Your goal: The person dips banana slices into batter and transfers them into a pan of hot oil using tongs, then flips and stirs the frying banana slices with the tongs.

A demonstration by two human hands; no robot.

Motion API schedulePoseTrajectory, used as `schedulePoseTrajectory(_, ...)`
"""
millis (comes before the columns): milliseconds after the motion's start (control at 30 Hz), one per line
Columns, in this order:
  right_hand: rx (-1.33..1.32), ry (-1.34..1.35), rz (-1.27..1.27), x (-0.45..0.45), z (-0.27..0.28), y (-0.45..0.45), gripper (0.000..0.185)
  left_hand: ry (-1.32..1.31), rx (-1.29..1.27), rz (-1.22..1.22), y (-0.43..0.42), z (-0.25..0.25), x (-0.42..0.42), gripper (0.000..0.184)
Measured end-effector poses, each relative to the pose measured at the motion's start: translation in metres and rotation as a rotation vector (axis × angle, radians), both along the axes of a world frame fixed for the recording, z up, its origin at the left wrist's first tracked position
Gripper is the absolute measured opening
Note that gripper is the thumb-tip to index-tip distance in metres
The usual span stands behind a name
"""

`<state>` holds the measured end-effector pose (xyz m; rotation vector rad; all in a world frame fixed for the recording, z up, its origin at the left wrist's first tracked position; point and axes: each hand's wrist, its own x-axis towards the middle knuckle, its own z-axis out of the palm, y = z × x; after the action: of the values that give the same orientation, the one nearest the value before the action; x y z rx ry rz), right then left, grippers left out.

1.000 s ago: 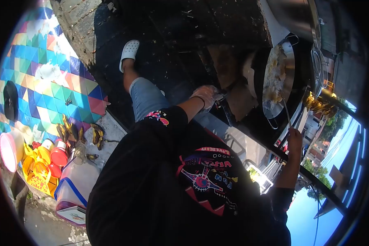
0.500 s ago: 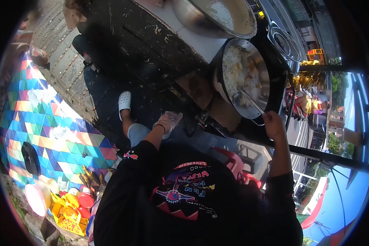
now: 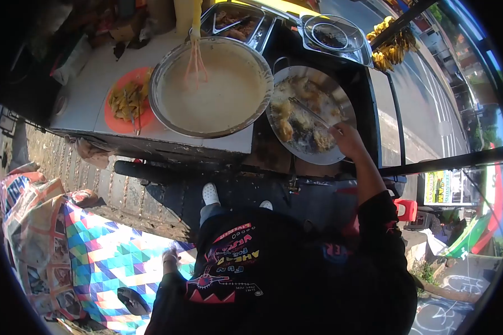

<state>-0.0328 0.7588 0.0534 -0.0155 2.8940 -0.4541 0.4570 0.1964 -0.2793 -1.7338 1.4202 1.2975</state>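
Observation:
My right hand (image 3: 346, 140) is closed round the handle end of metal tongs (image 3: 310, 111), which reach over a wide wok (image 3: 341, 100). Golden battered pieces (image 3: 285, 121) fry in bubbling oil there. Low at the left, my left hand (image 3: 171, 258) hangs beside my body, small and partly in glare, so its fingers are unclear. Left of the wok stands a big metal bowl of pale batter (image 3: 207, 100), with a whisk (image 3: 195, 64) in it. An orange plate (image 3: 112, 114) holds yellow pieces and a utensil.
Behind the bowl is a metal tray (image 3: 237, 22) of fried food. Wire strainers (image 3: 330, 36) lie in a tray behind the wok. Bananas (image 3: 394, 47) hang at the upper right. A dark frame bar (image 3: 441, 163) crosses the right side. A colourful patterned sheet (image 3: 109, 254) is at lower left.
The view has turned, bringing the batter bowl, plate and trays into sight. My right hand still holds the tongs over the wok. My gloved left hand has moved down and left, away from the stall.

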Motion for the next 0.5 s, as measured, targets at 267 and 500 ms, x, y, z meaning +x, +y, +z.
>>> schedulePoseTrajectory(267,0.071,-0.058,-0.211,0.010,-0.002,-0.051,0.041,0.237,-0.086,-0.091,-0.061,0.046,-0.151,0.040)
schedulePoseTrajectory(500,0.071,-0.185,-0.225,0.001,-0.034,-0.041,0.043,0.334,-0.089,-0.458,-0.101,0.048,-0.227,0.046)
